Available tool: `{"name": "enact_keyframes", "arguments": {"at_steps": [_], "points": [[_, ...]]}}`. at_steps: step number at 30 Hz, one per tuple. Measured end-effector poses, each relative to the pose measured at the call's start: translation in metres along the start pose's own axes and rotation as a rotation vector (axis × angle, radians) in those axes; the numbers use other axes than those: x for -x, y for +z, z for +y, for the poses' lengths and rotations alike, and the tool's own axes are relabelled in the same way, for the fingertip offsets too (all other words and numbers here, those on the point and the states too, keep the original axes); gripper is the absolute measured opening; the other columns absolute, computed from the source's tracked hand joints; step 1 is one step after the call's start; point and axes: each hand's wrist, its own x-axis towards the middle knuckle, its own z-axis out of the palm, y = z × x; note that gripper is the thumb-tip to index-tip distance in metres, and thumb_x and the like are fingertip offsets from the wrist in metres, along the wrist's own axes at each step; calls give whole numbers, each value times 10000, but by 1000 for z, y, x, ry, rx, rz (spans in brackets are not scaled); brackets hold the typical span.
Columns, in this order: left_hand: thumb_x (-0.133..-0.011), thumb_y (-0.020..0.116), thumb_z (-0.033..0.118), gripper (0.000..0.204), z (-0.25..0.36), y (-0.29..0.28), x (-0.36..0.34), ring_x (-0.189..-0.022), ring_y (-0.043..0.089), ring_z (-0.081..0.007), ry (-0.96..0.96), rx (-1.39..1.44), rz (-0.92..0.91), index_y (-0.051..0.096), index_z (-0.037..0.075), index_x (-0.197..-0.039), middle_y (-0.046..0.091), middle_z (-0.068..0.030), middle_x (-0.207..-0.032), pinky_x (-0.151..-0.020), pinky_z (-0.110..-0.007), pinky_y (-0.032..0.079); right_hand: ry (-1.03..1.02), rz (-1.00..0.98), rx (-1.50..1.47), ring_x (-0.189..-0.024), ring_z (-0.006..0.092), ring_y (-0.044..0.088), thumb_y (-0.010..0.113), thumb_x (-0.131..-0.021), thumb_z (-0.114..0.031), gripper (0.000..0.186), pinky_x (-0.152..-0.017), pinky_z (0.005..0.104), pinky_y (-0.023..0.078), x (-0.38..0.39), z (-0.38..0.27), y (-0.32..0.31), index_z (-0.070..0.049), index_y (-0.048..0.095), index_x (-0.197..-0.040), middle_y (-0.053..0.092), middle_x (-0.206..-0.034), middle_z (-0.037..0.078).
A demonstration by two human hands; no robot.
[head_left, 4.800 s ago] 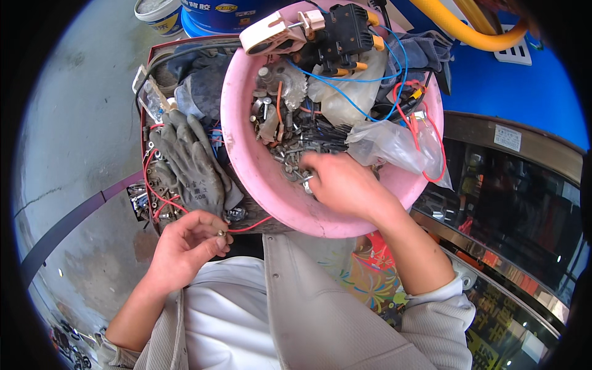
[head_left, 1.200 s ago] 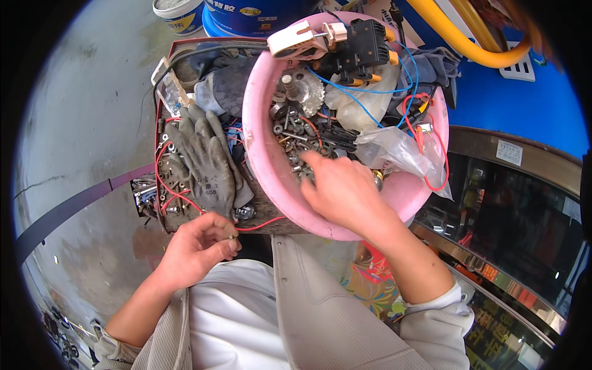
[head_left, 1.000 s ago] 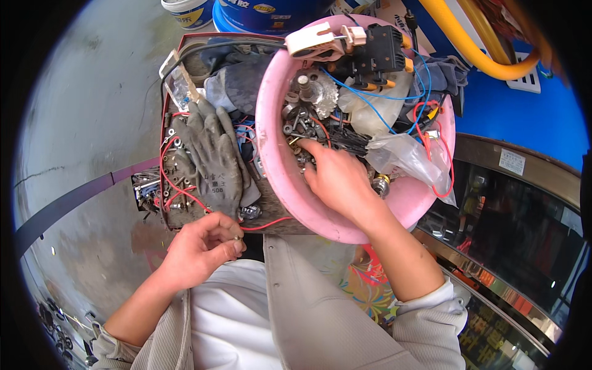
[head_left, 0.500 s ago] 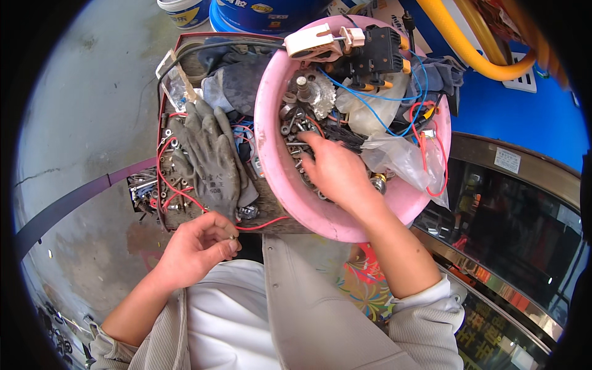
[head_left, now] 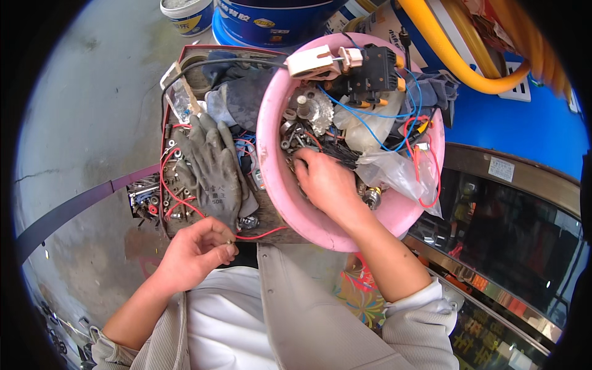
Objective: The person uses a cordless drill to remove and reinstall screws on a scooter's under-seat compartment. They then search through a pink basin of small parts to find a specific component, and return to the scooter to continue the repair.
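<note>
My left hand (head_left: 200,251) is closed below the work gloves, thumb and fingers pinching a small brass-coloured metal piece (head_left: 230,242) too small to name. My right hand (head_left: 327,182) reaches into the pink basin (head_left: 271,179), its thumb and forefinger slightly apart against loose bolts and nuts (head_left: 299,137); the other fingertips are hidden. Beyond that hand stands a toothed metal gear (head_left: 319,114) with a shaft. Black strands (head_left: 336,153) and a clear plastic bag (head_left: 388,172) also lie in the basin.
Grey gloves (head_left: 216,163) and red wire (head_left: 262,234) lie on a ribbed tray (head_left: 265,216) left of the basin. A black terminal block (head_left: 373,74), a white clamp (head_left: 314,61) and blue wire (head_left: 364,111) cross its far rim. Buckets (head_left: 271,21) and a yellow hose (head_left: 444,52) stand beyond.
My right hand has drawn slightly nearer to me within the basin, its forefinger and thumb closer together. My left hand keeps its pinch. The whole view has shifted a little.
</note>
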Motion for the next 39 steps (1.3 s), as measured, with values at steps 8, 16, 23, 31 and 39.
{"name": "enact_keyframes", "arguments": {"at_steps": [8, 16, 23, 31, 39], "points": [[-988, 727, 39, 155, -2, -4, 4, -862, 685, -119, -19, 71, 54, 625, 0, -1099, 709, -43, -930, -782, -292, 577, 25, 39, 19, -833, 423, 745, 652, -983, -279, 237, -776, 524, 588, 0, 3, 9, -115, 770, -1107, 761, -878, 205], [-981, 737, 33, 159, -3, 1, 3, -854, 684, -119, -9, 56, 45, 634, -9, -1094, 708, -44, -928, -787, -294, 580, -28, 188, 160, -795, 395, 755, 710, -946, -272, 192, -733, 529, 598, -4, 2, 26, -129, 778, -1054, 760, -837, 193], [-981, 737, 30, 162, -4, 8, 5, -851, 685, -119, -1, 32, 35, 639, -15, -1102, 709, -44, -939, -787, -296, 581, 56, 189, 146, -836, 409, 759, 715, -917, -278, 220, -774, 528, 602, -9, -5, 30, -130, 793, -1059, 771, -863, 196], [-987, 725, 36, 158, -4, 6, 22, -866, 696, -134, 61, 64, 85, 634, -13, -1107, 721, -56, -955, -795, -301, 590, 170, 160, 123, -939, 401, 762, 720, -899, -297, 243, -856, 518, 596, -10, -11, 25, -114, 799, -1037, 781, -967, 210], [-991, 704, 41, 176, -10, -8, 51, -873, 716, -153, 141, 78, 154, 626, -26, -1133, 748, -100, -980, -802, -314, 604, 232, 182, -20, -953, 397, 758, 701, -851, -292, 254, -869, 490, 582, -9, -6, 27, -113, 800, -1002, 786, -988, 197]]}}
